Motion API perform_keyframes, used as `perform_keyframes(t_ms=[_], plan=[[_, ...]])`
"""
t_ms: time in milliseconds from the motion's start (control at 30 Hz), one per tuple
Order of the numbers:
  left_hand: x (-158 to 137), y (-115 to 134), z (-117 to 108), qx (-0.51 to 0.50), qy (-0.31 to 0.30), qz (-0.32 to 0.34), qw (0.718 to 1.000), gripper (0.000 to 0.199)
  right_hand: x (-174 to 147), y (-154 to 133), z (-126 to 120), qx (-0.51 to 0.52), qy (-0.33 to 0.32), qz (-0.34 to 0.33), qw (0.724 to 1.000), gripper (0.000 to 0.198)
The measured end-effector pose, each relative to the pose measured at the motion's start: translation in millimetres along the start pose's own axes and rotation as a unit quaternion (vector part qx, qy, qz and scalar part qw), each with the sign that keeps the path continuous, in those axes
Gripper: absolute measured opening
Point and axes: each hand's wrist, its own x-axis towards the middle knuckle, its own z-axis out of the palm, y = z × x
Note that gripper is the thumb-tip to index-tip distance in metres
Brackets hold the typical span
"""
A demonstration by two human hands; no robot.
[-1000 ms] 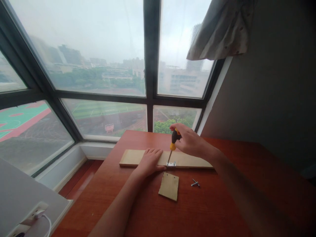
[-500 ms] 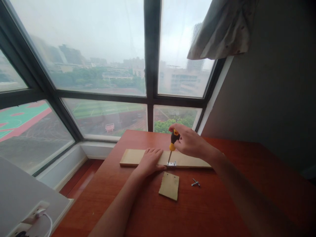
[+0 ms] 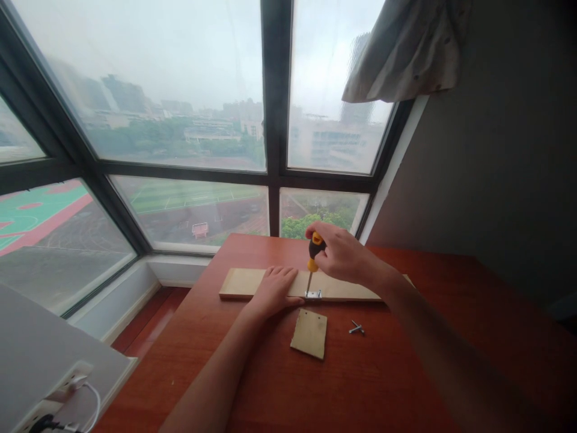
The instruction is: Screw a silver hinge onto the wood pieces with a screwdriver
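Note:
A long pale wooden board [image 3: 349,287] lies crosswise on the reddish-brown table. My left hand [image 3: 274,290] spans it left of centre, fingers across its top and thumb along the front edge, holding it down. In my right hand [image 3: 342,252] is a screwdriver [image 3: 312,263] with a black and yellow handle, tilted slightly, its shaft pointing down. The tip meets a small silver metal bracket [image 3: 314,294] at the board's front edge. Whether a screw sits under the tip is too small to tell. My right forearm covers part of the board's right end.
In front of the board lies a small wooden piece [image 3: 309,334] with two holes near its top edge. A few loose screws [image 3: 356,328] rest to its right on the table [image 3: 360,385]. Windows stand behind; a wall socket with a plugged cable [image 3: 77,382] is at lower left.
The view has shifted slightly, so the scene sits a little higher. The screwdriver stays on the bracket in my right hand, and my left hand keeps its place on the board.

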Motion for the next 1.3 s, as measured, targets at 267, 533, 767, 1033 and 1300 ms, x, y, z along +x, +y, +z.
perform_keyframes(t_ms=[267, 533, 767, 1033, 1300], plan=[[0.6, 0.9, -1.1, -0.001, -0.004, -0.004, 1.000, 0.067, 0.3, -4.3, 0.4, -0.095, 0.034, 0.068, 0.993, 0.022], [-0.1, 3.3, -3.8, -0.004, -0.007, -0.005, 1.000, 0.066, -2.6, -4.5, -0.6, -0.042, 0.008, 0.020, 0.999, 0.027], [0.7, 1.3, -1.8, 0.000, -0.011, -0.006, 1.000, 0.067, 0.4, -6.4, 0.7, -0.091, 0.032, 0.060, 0.994, 0.015], [0.8, 1.9, -1.4, 0.000, -0.012, -0.005, 1.000, 0.067, -5.3, -8.3, 2.7, -0.087, 0.039, 0.040, 0.995, 0.027], [1.7, 1.9, -1.6, 0.003, -0.012, -0.002, 1.000, 0.067, -2.6, -3.4, 3.0, -0.081, 0.060, 0.063, 0.993, 0.019]])
